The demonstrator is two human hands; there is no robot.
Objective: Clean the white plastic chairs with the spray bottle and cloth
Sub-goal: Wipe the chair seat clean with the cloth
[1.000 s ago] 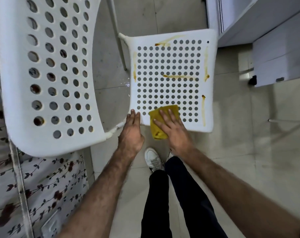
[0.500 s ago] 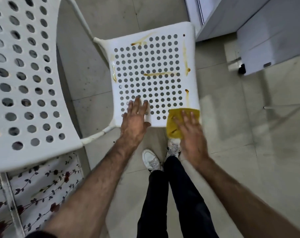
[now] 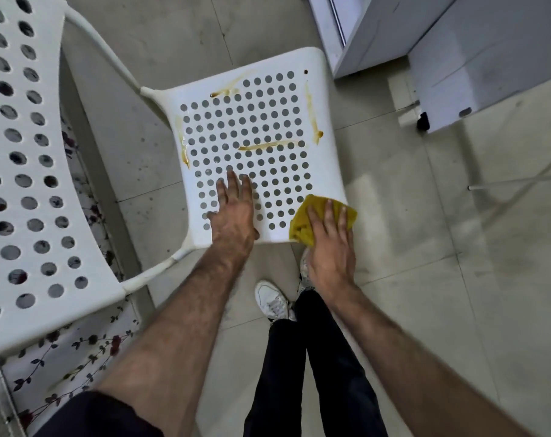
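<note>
Cloth: our right hand (image 3: 329, 234) presses the yellow cloth (image 3: 302, 220) flat on the near right corner of the seat (image 3: 324, 171), fingers straight and spread over it, nothing pinched; part of the cloth overhangs the seat's near edge.
Left hand: our left hand (image 3: 234, 212) lies flat on the seat's near left part, fingers straight, holding nothing; we judge it steadies the chair.
Stains from the cloth: all lie farther from us. The right-edge streak (image 3: 312, 115) runs away from us almost straight ahead of the cloth, so a push forward along that edge follows its long axis. The middle streak (image 3: 267, 146) lies crosswise, ahead and to the left. The left-edge streak (image 3: 182, 146) and the far streak (image 3: 228, 89) sit across the seat.
Nearer hand: the right hand is nearer the right-edge and middle streaks; the left hand is nearer the left-edge one but has no cloth.
In the way: nothing lies on the seat between cloth and right-edge streak; a sweep left along the near edge would meet our left hand.
Around: a second chair's holed back (image 3: 31, 184) looms at left, a white cabinet (image 3: 475, 52) stands at far right, and our shoe (image 3: 271, 299) is under the seat's near edge.
Spray bottle: not in view.
Wetness: the seat may be damp near the left streak, though the glare leaves us unsure.
</note>
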